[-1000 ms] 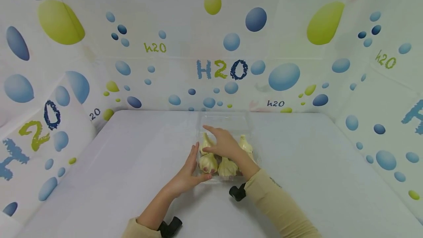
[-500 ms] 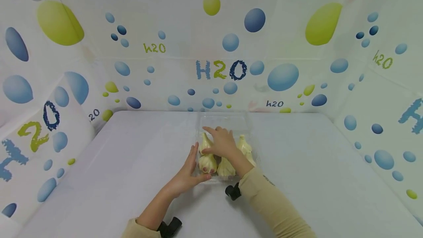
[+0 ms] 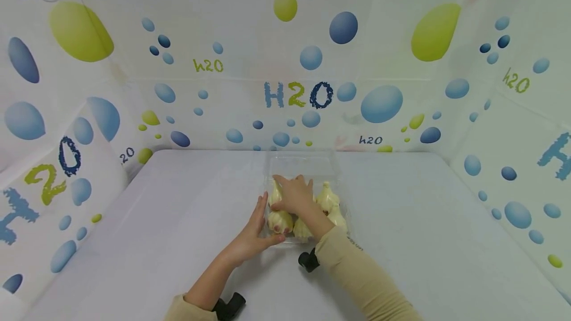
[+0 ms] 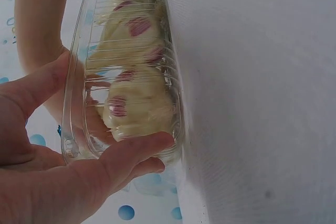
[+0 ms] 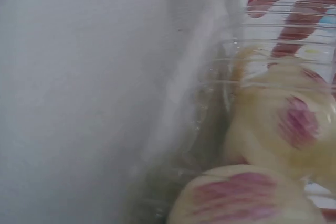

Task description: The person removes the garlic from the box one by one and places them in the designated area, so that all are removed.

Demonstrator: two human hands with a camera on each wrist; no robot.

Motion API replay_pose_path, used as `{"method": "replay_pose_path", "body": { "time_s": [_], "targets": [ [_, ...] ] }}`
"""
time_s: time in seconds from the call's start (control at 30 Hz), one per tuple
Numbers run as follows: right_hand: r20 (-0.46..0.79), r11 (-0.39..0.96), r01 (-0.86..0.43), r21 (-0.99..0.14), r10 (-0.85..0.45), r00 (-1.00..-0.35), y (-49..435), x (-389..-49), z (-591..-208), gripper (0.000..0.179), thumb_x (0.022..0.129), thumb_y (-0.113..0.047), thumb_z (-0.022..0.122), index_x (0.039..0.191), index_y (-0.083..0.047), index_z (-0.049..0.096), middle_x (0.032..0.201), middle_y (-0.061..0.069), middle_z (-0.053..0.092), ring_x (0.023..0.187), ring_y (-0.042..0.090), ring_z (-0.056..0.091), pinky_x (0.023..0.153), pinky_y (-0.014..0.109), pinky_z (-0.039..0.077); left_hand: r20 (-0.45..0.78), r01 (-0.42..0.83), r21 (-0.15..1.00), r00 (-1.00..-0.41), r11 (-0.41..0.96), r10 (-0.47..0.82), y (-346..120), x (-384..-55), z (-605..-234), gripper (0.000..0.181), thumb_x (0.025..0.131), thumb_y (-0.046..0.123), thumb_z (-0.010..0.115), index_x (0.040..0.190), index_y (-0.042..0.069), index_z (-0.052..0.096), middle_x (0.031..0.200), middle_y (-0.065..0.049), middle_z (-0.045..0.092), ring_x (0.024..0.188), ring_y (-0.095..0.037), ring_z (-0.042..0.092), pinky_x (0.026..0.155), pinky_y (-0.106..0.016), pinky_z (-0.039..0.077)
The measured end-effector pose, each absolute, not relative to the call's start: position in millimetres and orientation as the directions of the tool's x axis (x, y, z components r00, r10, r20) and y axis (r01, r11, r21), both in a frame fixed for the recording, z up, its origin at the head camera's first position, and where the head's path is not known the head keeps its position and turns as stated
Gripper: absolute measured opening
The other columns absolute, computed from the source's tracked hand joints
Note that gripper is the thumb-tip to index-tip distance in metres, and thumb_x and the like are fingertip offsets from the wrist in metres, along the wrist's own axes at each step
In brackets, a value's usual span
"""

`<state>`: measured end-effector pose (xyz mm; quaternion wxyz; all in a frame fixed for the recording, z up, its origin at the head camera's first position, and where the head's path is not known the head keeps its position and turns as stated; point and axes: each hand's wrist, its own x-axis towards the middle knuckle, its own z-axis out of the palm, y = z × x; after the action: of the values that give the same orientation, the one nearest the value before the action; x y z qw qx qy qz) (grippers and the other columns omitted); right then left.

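Observation:
A clear plastic box [image 3: 263, 232] holds several pale garlic bulbs with pinkish patches. My left hand [image 3: 252, 239] holds the near left corner of the box, fingers fairly straight along its left side and thumb at the front. In the left wrist view, that left hand [image 4: 79, 177] touches the clear wall and rim. My right hand [image 3: 295, 196] is down in the box, thumb and index finger on either side of the back left garlic bulb [image 3: 274, 194]; its other fingers are bent and partly hidden. The front left garlic bulb [image 3: 281, 222] lies in front of it.
The hinged clear lid [image 3: 303, 163] lies opened away behind the box. More garlic bulbs [image 3: 327, 197] fill the right side. A white table [image 3: 187, 202] spreads around, backed by a printed bubble-pattern sheet [image 3: 241, 93].
My right hand has shifted left and lower over the back left garlic bulb, showing more of the bulbs at the right. The left hand and the box have stayed put.

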<state>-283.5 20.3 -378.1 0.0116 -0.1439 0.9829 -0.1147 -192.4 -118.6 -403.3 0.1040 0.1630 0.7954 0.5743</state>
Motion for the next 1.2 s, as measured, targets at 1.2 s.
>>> {"method": "replay_pose_path", "body": {
  "time_s": [1.2],
  "targets": [
    [0.208, 0.729, -0.398, -0.556, -0.342, -0.916, 44, -283, -366, 0.075, 0.072, -0.032, 0.078, 0.137, -0.019, 0.042, 0.105, 0.015, 0.063, 0.094, 0.028, 0.058, 0.078, 0.039, 0.048, 0.016, 0.136, 0.944, -0.929, 0.302, 0.369, -118, -192, -401, 0.100, 0.082, 0.015, 0.069, 0.147, 0.015, -0.006, 0.150, -0.016, -0.015, 0.137, -0.033, -0.005, 0.106, -0.051, 0.014]
  ]
}}
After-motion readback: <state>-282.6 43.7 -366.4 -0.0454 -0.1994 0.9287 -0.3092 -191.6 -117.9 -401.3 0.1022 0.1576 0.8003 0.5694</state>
